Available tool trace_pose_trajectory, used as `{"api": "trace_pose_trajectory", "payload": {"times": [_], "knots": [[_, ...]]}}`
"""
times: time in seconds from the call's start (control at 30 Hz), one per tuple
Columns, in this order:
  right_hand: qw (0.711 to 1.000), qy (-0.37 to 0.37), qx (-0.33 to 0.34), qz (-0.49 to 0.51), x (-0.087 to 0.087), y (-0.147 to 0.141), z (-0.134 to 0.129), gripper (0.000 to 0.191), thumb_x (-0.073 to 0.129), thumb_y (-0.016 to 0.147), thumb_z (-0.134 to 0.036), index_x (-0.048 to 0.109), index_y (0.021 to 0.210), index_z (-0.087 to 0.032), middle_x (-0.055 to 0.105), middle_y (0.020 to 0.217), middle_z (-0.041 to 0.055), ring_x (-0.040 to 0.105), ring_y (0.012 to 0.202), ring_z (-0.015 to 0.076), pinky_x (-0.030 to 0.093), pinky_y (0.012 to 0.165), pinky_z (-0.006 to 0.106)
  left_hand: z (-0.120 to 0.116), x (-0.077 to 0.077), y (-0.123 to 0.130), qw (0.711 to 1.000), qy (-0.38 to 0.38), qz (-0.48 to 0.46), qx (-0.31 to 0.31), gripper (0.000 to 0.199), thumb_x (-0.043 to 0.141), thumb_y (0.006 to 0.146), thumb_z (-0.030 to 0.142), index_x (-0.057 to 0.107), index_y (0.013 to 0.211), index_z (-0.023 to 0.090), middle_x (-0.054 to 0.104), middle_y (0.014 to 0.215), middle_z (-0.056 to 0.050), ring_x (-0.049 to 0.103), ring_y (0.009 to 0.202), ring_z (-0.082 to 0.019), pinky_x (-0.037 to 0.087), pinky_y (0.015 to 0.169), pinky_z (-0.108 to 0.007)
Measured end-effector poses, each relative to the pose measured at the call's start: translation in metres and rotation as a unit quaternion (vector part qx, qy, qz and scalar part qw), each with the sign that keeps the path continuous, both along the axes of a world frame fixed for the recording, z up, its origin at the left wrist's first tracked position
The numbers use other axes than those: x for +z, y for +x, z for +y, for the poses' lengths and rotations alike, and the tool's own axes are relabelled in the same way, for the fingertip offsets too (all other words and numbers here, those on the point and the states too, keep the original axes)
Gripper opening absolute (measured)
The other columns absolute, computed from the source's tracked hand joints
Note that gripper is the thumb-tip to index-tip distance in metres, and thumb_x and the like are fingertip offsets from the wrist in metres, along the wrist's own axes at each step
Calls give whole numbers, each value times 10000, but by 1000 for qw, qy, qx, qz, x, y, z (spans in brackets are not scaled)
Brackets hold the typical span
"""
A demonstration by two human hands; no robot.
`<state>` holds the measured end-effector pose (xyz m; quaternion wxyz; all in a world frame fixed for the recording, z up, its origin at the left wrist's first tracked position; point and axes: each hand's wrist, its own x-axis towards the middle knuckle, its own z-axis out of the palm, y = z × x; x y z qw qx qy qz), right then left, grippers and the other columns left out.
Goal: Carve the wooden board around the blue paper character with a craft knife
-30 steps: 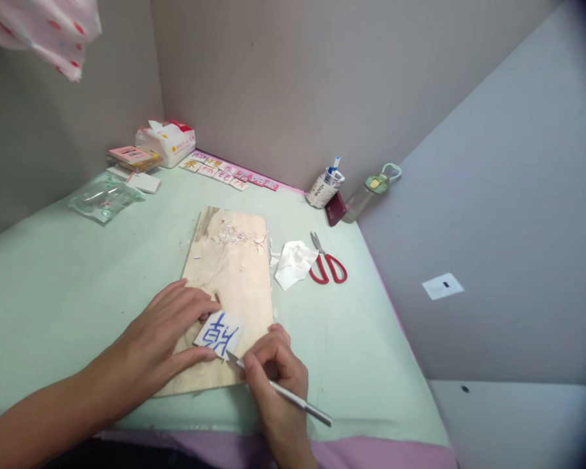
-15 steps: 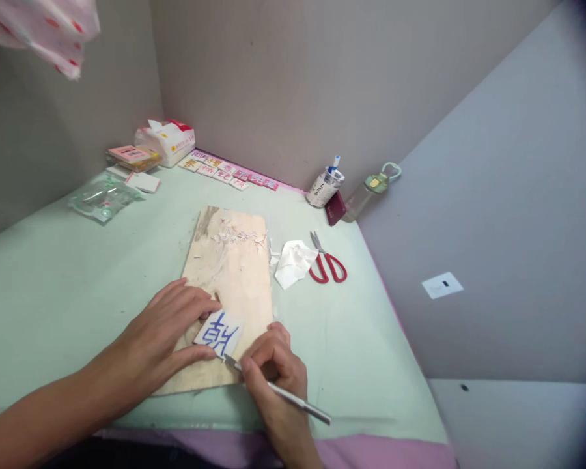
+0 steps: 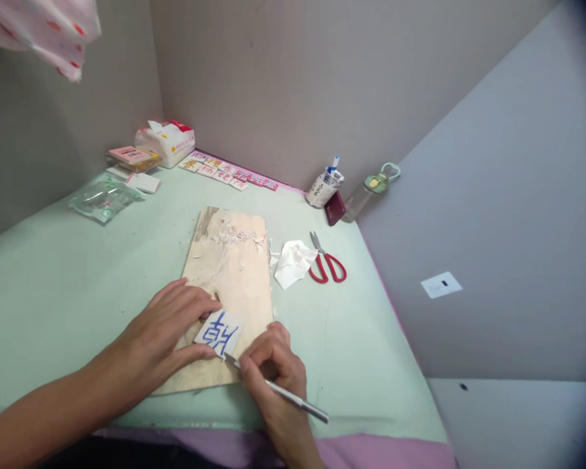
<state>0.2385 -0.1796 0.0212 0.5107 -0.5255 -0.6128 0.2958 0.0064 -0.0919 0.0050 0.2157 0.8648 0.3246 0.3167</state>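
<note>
A small white square block with a blue written character lies on the wooden board. My left hand grips this block between thumb and fingers along its left side. In my right hand is a silver craft knife, held like a pen. Its blade tip meets the lower edge of the block, near my left thumb. Pale shavings are scattered over the far part of the board.
Right of the board lie a crumpled tissue and red-handled scissors. Farther back stand a pen cup and a bottle. Lettered squares, a tissue pack and a plastic bag line the far left.
Almost nothing differs. The handle end of the craft knife has shifted very slightly left; both hands and the block stay in place.
</note>
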Motion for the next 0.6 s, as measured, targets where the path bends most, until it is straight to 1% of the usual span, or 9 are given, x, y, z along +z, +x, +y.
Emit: {"api": "trace_pose_trajectory", "payload": {"times": [0.17,0.3,0.4,0.5,0.57,0.6], "knots": [[1000,-1,11,10,0,1,1,273,684,935,-127,530,752,-259,605,725,-87,577,710,160,375,1143,461,-1,-1,-1,1000,-1,2,2,378,611,1121,612,597,1369,327,718,1279,1,666,1230,-264,272,1272,-455],[1000,-5,17,18,-2,2,1,271,685,933,-130,527,753,-258,602,724,-103,570,667,139,325,1210,468,-1,-2,-1,1000,5,2,4,394,589,1122,639,590,1378,339,718,1309,1,651,1279,-269,268,1282,-449],[1000,-8,18,23,-3,3,0,276,686,933,-128,524,751,-257,616,718,-109,584,655,131,288,1258,476,-1,-2,-1,1000,6,2,6,394,579,1125,644,587,1374,339,719,1303,-1,647,1281,-268,268,1281,-448],[1000,5,11,16,-3,3,0,277,675,933,-108,517,762,-259,613,720,-110,579,653,128,321,1259,471,0,-1,0,1000,0,5,8,380,596,1126,618,585,1378,333,719,1301,-5,652,1266,-267,270,1286,-458],[1000,29,-2,0,-3,2,0,273,664,931,-94,516,776,-262,588,720,-109,564,659,128,392,1216,442,0,-1,0,1000,-3,5,10,382,603,1123,614,588,1378,330,721,1298,-10,656,1256,-272,285,1282,-472],[999,44,-19,-7,-2,2,-1,271,654,937,-89,518,782,-265,570,719,-107,559,668,131,434,1180,421,0,-2,1,1000,-3,5,11,384,604,1121,618,594,1373,329,722,1295,-12,656,1253,-277,296,1278,-481]]}}
